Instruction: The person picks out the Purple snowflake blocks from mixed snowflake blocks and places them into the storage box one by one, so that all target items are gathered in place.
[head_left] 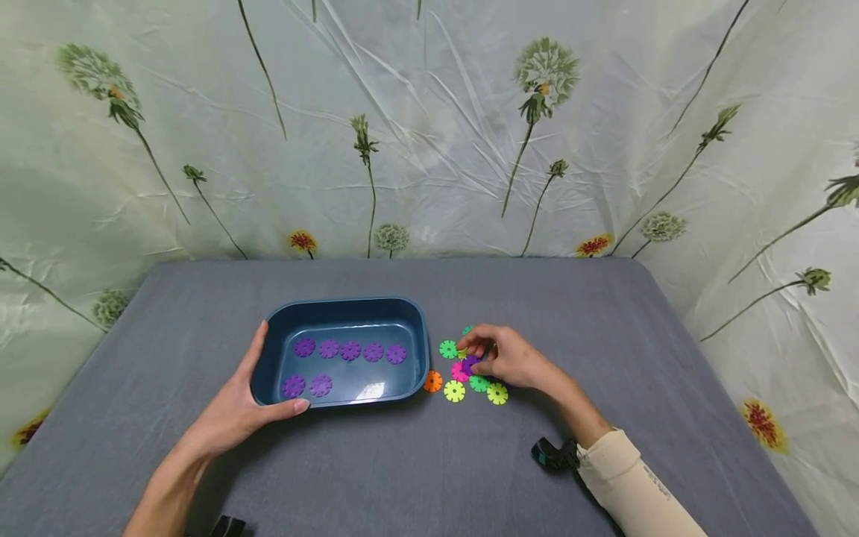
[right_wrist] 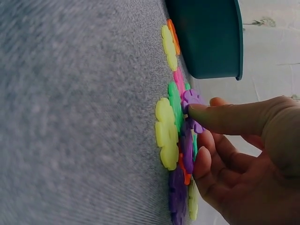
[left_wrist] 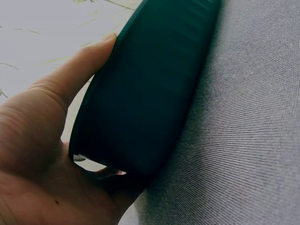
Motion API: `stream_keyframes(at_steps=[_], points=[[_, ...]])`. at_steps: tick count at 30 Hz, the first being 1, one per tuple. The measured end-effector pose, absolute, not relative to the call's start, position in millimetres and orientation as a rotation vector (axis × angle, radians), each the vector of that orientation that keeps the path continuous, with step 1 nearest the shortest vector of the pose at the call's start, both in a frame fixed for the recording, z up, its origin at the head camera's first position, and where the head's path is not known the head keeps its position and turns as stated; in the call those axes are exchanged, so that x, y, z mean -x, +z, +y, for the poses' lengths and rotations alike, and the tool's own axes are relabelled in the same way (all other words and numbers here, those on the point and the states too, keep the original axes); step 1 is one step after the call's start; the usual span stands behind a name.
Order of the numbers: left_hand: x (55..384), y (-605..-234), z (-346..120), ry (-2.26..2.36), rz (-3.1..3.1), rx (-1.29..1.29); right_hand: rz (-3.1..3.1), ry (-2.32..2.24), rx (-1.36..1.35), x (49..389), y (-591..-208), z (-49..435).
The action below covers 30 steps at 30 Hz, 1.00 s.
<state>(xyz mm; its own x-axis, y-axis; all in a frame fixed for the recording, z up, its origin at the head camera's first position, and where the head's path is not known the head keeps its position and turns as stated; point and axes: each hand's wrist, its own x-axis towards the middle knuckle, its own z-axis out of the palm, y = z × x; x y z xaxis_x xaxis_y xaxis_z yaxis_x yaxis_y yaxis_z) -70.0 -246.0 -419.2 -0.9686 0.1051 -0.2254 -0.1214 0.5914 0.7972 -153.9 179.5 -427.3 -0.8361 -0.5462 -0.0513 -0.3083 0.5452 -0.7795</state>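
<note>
A dark blue plastic basin (head_left: 349, 403) lies on the table, with several purple notched discs (head_left: 350, 350) in two rows on its floor. My left hand (head_left: 231, 409) holds the basin's left end, thumb over the near rim and fingers along the far left corner. Right of the basin is a loose group of flower-shaped discs in green, yellow, pink, orange and purple. Over that group my right hand (head_left: 506, 358) pinches a purple disc (right_wrist: 192, 101) between thumb and fingers. In the right wrist view, another purple disc (right_wrist: 187, 147) stands just below the pinched one, partly behind the fingertips.
An orange disc (head_left: 432, 381) lies close against the basin's right wall. Yellow discs (head_left: 454, 391) sit at the near side of the group. Grey cloth (head_left: 416, 477) covers the table, and a flower-printed curtain (head_left: 429, 149) hangs behind it. A black wrist strap (head_left: 555, 455) is on the right forearm.
</note>
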Motion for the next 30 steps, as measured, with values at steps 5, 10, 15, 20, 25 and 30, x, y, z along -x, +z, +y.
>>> stream_keyframes(at_steps=[5, 10, 15, 20, 25, 30], points=[[70, -418, -245, 1.309, 2.575, 0.022, 2.498, -1.181, 0.707, 153, -425, 181], [70, -417, -244, 1.303, 2.571, 0.034, 2.468, -1.192, 0.709, 154, -424, 184], [71, -418, -244, 1.300, 2.571, 0.032, 2.459, -1.203, 0.719, 156, -422, 182], [72, -419, -246, 1.298, 2.572, 0.032, 2.491, -1.235, 0.691, 157, -419, 176], [71, -419, -246, 1.297, 2.571, 0.034, 2.525, -1.283, 0.664, 157, -417, 170], [70, -419, -245, 1.315, 2.562, 0.036, 2.522, -1.372, 0.657, 158, -416, 165]])
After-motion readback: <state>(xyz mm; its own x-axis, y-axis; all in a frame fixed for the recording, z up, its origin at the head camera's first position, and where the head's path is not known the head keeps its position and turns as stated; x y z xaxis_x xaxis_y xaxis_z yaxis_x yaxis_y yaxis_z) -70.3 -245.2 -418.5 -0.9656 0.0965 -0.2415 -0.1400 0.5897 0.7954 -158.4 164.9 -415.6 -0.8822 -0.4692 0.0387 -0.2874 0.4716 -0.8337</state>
